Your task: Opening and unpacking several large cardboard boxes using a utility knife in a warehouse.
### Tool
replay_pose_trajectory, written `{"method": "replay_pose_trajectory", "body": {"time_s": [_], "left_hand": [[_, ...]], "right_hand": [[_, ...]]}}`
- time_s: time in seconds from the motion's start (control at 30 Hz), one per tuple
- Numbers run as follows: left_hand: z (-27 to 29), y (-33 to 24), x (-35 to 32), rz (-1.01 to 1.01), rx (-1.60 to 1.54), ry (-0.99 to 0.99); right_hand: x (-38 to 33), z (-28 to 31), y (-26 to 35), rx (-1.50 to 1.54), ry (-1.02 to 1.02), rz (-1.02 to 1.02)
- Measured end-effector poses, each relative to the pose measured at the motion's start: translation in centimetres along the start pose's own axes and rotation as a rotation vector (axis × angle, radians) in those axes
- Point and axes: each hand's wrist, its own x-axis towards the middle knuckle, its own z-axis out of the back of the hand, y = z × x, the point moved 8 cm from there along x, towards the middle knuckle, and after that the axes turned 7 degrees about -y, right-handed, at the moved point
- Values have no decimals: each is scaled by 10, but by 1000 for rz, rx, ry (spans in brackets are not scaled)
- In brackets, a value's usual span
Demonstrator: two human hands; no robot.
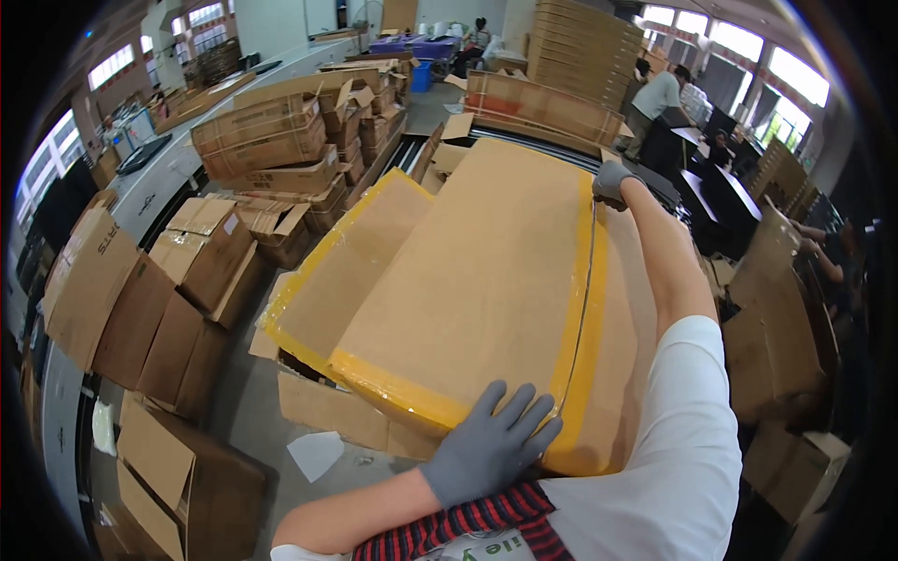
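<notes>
In front of me lies a large flat cardboard box [468, 271], its edges bound with yellow tape. My left hand [491, 438], in a grey glove, rests on the box's near taped edge with its fingers spread. My right arm reaches across to the far right corner. There my right hand [614, 184], also gloved in grey, curls at the top of the dark seam between this box and a second taped box [622, 346] on the right. Whatever its fingers hold is hidden. Another yellow-taped cardboard piece [351, 271] sticks out on the left.
Stacked cardboard boxes [257, 140] stand at the far left, and open cartons [178, 477] on the near left floor. A roller conveyor [538, 145] runs behind the flat box. Beyond it, a person [659, 98] bends over dark panels. More cartons [776, 346] stand at the right.
</notes>
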Motion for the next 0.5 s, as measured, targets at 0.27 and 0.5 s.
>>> {"method": "replay_pose_trajectory", "body": {"time_s": [0.27, 0.5], "left_hand": [[27, 43, -18, -46, 24, -39], [13, 49, -7, -45, 18, -19]], "right_hand": [[-134, -20, 21, -94, 118, 36], [-300, -41, 24, 44, 190, 49]]}}
